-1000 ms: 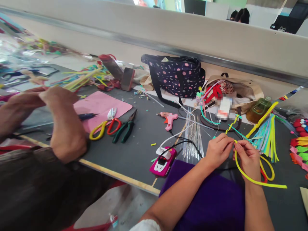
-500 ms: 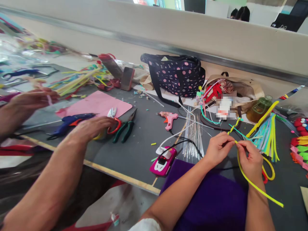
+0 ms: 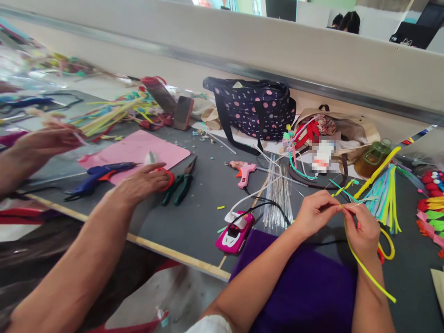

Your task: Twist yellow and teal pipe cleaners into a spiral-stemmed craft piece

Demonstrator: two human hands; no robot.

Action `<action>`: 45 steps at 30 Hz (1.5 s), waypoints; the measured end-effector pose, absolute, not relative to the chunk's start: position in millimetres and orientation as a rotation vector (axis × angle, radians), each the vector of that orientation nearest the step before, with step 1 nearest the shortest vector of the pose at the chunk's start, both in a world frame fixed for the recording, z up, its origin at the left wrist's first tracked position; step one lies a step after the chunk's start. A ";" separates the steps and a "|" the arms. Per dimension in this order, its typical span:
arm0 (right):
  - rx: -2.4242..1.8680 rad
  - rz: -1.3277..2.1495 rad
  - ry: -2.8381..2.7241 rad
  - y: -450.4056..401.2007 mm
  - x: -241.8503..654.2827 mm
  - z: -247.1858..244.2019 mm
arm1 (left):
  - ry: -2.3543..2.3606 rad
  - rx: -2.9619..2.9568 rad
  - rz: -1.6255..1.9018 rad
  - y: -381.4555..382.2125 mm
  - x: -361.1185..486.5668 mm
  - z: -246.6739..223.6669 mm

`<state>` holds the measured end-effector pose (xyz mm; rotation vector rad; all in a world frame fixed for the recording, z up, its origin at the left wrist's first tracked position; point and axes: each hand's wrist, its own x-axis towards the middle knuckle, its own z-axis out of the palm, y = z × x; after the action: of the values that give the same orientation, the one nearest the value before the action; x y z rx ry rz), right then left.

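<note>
My left hand [image 3: 317, 212] and my right hand [image 3: 362, 226] meet above the right side of the table. Pinched between the fingertips of both is a yellow pipe cleaner [image 3: 369, 270]. Its loose end curves down past my right wrist, and a twisted yellow part [image 3: 344, 187] sticks out beyond the fingers. A yellow loop [image 3: 391, 245] with a bit of red shows behind my right wrist; what it belongs to is partly hidden. Just past my hands lies a bundle of yellow, blue and teal pipe cleaners [image 3: 383, 199]. Below my forearms is a purple sheet [image 3: 305, 286].
Silver wires [image 3: 277, 199], a pink glue gun [image 3: 247, 173] and a magenta car-shaped device [image 3: 236, 233] lie left of my hands. A co-worker's hand [image 3: 144, 182] touches red-handled scissors [image 3: 168, 179] beside green pliers [image 3: 180, 185]. A polka-dot bag [image 3: 256, 108] and green bottle [image 3: 373, 157] stand behind.
My hands stay together on the pipe cleaner, whose loose end has swung slightly left. The twisted part has tipped lower to the right. The co-worker's near hand has shifted slightly at the scissors.
</note>
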<state>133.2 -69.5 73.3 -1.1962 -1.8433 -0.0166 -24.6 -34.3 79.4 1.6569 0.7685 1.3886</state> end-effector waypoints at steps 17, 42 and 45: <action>-1.442 -0.001 -1.766 -69.7 138.5 73.1 | 0.887 2.232 1.535 -33.8 -27.9 66.7; -1.462 -0.290 -1.798 -74.4 133.8 84.1 | 0.974 2.878 1.395 -38.0 -26.7 63.5; -1.447 -0.224 -1.858 -73.2 132.6 80.4 | 0.931 2.903 1.355 -40.0 -25.1 63.4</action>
<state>132.6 -73.2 80.4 -1.4472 -1.8582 -0.2237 -25.1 -40.0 63.4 2.9025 0.9308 1.3554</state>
